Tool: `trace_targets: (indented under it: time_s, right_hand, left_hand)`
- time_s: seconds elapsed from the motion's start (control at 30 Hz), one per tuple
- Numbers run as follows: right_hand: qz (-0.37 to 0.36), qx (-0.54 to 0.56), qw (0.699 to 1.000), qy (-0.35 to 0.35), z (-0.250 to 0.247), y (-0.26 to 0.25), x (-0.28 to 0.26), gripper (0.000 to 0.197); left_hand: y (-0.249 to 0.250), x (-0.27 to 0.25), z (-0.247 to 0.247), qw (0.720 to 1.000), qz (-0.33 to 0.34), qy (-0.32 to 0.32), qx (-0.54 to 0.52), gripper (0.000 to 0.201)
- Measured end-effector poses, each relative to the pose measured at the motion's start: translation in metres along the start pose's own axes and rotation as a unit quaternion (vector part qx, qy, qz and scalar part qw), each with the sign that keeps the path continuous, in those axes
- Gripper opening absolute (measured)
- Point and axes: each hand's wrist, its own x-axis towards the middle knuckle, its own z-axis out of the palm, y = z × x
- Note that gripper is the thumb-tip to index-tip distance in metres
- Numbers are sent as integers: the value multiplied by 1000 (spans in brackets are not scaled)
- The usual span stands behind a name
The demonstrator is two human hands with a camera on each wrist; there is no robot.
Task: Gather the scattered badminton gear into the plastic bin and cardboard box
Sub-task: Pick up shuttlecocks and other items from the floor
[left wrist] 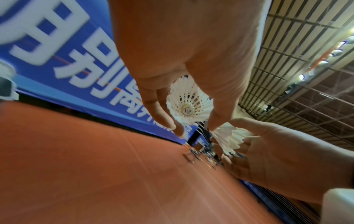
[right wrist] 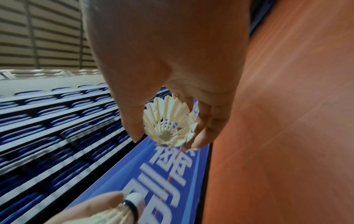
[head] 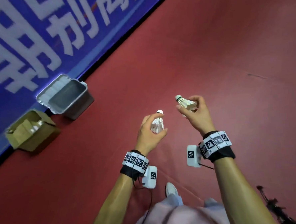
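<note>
My left hand (head: 149, 130) grips a white feather shuttlecock (head: 157, 124) by its skirt, cork tip pointing away from me; the left wrist view shows its open skirt (left wrist: 188, 104) between thumb and fingers. My right hand (head: 195, 113) holds a second shuttlecock (head: 185, 102) with a green band under the cork, its feathers (right wrist: 169, 123) cupped by curled fingers. Both hands hover above the red floor. To the left stand a grey plastic bin (head: 65, 98) and an open cardboard box (head: 31, 130) with white shuttlecocks (head: 36, 127) inside.
A blue banner (head: 35, 40) with white characters runs behind the bin and box along the floor's edge. Red court floor (head: 209, 47) stretches right. My shoe (head: 171, 189) shows below the hands. A dark, blurred object (head: 274, 206) lies at the lower right.
</note>
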Motion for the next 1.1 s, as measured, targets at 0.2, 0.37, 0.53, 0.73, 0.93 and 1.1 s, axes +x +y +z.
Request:
trace_targets:
  time_s: [0.2,0.37,0.53,0.73,0.93,1.1]
  right_hand:
    - [-53,-17,986,-155,155,-45,21,52]
    - [-86,-14,957,-275,271,-68,35,47]
    - [-105,-1,933,-345,380,-92,72,42]
    - [-144,0,914,-379,500,-135,167,33]
    - [-143,17,918,-369,598,-195,262,51]
    - [-124,17,922,-365,669,-205,305,52]
  left_hand:
    - [-54,0,-118,981,-85,175,-4,52]
    - [-95,-8,-198,944,-135,300,-9,48]
    - [-129,17,-276,920,-169,353,4,43]
    - [-180,100,-364,893,-187,406,44,42]
    - [-202,181,-446,870,-212,443,40,41]
    - [-233,232,-506,857,-225,462,34,38]
